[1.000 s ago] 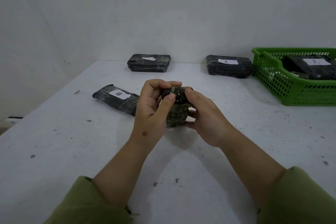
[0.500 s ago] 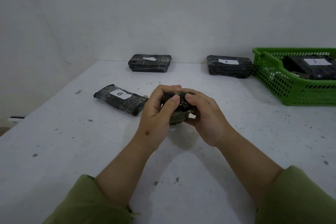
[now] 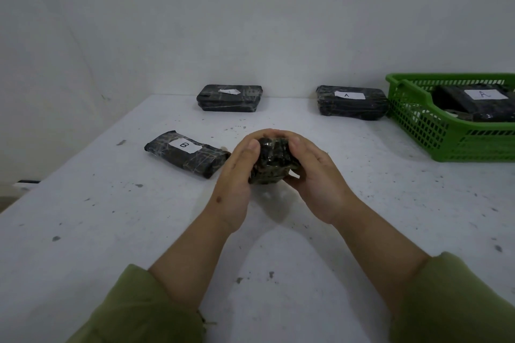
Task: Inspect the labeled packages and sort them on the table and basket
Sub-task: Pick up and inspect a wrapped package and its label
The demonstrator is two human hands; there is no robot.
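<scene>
While held above table (image 3: 111, 231), package (image 3: 271, 163) in grip: left hand (image 3: 237, 175), right hand (image 3: 315, 175).

Bare sorting room: scuffed white table (image 3: 111, 231), blank wall (image 3: 250, 22), green basket (image 3: 446, 145).

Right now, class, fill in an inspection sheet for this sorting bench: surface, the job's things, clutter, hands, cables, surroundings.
Surface: white table, scuffed with dark specks.
Job's things: held package between both hands, no label visible; B package lying to its left; torn-label package and A package at the back edge; green basket at right holds another A-labelled package.
Clutter: nothing seen.
Hands: left hand and right hand both grip the held package above the table.
Cables: nothing seen.
Surroundings: plain pale wall; green sleeves.
</scene>
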